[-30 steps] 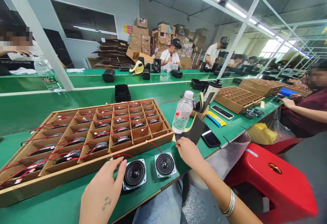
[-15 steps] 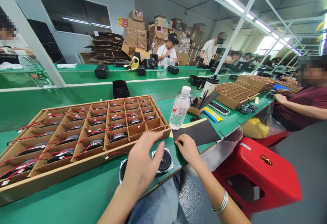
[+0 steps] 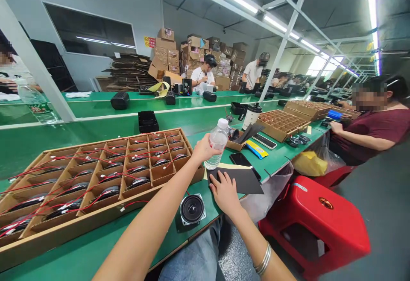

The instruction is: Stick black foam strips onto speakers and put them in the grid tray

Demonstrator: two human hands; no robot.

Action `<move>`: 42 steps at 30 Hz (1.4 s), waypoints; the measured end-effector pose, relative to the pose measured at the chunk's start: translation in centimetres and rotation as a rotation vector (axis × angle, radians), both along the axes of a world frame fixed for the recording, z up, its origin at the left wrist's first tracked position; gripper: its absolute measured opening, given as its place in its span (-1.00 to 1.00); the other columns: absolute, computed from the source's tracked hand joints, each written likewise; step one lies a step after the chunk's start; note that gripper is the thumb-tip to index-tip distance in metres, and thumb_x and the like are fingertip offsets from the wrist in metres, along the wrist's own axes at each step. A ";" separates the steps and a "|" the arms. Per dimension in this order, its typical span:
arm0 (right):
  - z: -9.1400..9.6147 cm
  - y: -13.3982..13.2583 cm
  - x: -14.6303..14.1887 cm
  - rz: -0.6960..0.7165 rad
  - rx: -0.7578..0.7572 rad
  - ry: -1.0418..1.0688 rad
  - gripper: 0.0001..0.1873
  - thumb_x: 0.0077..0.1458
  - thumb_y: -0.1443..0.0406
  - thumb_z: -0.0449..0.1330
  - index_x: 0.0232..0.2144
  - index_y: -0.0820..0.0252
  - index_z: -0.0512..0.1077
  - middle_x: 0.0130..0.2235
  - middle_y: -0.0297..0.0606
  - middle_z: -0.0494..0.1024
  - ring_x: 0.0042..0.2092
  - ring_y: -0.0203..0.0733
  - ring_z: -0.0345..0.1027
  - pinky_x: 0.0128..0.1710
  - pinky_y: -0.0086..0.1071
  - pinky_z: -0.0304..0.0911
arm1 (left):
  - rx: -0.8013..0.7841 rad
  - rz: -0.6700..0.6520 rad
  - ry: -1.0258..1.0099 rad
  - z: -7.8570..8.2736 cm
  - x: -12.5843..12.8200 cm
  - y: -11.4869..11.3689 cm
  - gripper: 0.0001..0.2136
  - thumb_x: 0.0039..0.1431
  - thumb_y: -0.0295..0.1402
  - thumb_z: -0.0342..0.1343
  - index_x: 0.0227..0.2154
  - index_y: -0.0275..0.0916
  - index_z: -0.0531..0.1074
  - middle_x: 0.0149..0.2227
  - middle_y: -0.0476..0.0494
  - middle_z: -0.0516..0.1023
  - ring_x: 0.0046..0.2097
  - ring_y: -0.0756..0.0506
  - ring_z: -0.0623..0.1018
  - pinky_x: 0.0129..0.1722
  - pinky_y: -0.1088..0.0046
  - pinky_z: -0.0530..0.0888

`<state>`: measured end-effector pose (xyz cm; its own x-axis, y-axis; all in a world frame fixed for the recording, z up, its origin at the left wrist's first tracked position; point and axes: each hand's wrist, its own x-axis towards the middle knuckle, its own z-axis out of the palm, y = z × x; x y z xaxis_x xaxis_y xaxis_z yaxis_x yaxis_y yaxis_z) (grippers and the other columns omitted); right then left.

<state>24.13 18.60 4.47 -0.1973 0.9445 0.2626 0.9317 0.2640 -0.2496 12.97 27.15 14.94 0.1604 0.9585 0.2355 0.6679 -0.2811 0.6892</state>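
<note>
just right of the compartmented cardboard tray point(image 3: 64, 235), your left hand point(image 3: 203, 150) seems to grasp the clear plastic bottle point(image 3: 218, 138), far fingertips hidden; your right hand point(image 3: 225, 192) spreads open on the black sheet point(image 3: 248, 181). gripping looks underway; lifting would call for firm hold.

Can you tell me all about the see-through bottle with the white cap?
The clear plastic bottle has a round white cap on top and what looks like clear liquid inside. It is nearly upright, its top leaning slightly to the picture's right. The person's bare left hand grips its side. It is near the brown divided cardboard box and the flat black sheet; whether its base touches the green tabletop, I can't tell.
</note>
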 end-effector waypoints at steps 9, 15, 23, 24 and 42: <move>0.3 1.2 -0.9 -0.028 -0.003 0.093 -0.75 0.13 0.31 0.08 -0.12 0.27 0.35 0.04 0.00 0.31 0.11 0.11 0.07 0.01 0.10 0.05 | 0.023 0.002 -0.018 -0.4 -0.7 -0.4 -0.49 -0.12 -0.17 0.25 -0.11 -0.28 0.27 -0.25 -0.11 0.48 -0.26 -0.09 0.48 -0.21 0.30 0.41; 0.0 1.8 -0.7 -0.036 -0.001 0.163 -0.81 0.12 0.38 0.06 -0.19 0.31 0.33 -0.02 0.04 0.34 0.06 0.10 0.12 0.00 0.14 0.02 | 0.022 0.024 -0.016 -0.7 -1.3 -0.9 -0.45 -0.17 -0.18 0.26 -0.08 -0.23 0.26 -0.28 -0.07 0.50 -0.28 -0.09 0.49 -0.24 0.35 0.40; 0.3 0.8 0.1 0.086 0.012 0.255 -0.85 0.00 0.30 0.22 -0.33 0.25 0.44 -0.14 -0.14 0.44 -0.07 -0.09 0.27 -0.03 -0.28 0.20 | 0.038 0.029 0.014 -0.9 -1.3 -0.8 -0.40 -0.19 -0.18 0.27 -0.04 -0.20 0.22 -0.26 -0.09 0.50 -0.24 -0.15 0.50 -0.25 0.41 0.38; 0.3 0.8 0.0 0.075 0.021 0.265 -0.85 -0.01 0.31 0.22 -0.33 0.27 0.45 -0.15 -0.13 0.44 -0.08 -0.09 0.28 -0.05 -0.28 0.21 | 0.041 0.027 0.016 -0.9 -1.3 -0.8 -0.40 -0.19 -0.19 0.27 -0.04 -0.20 0.22 -0.26 -0.09 0.50 -0.24 -0.16 0.49 -0.25 0.40 0.37; -0.4 0.8 -0.3 0.113 0.095 0.366 -0.84 -0.01 0.49 0.12 -0.39 0.30 0.50 -0.23 -0.12 0.48 -0.14 -0.11 0.33 -0.06 -0.30 0.24 | 0.073 0.000 0.029 -1.1 -1.4 -0.8 -0.40 -0.12 -0.13 0.22 -0.02 -0.27 0.20 -0.26 -0.13 0.49 -0.26 -0.12 0.48 -0.24 0.32 0.39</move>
<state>23.86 19.44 4.06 -0.1760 0.8902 0.4201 0.7491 0.3980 -0.5295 11.57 26.31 13.87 0.1685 0.9390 0.3000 0.6874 -0.3300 0.6469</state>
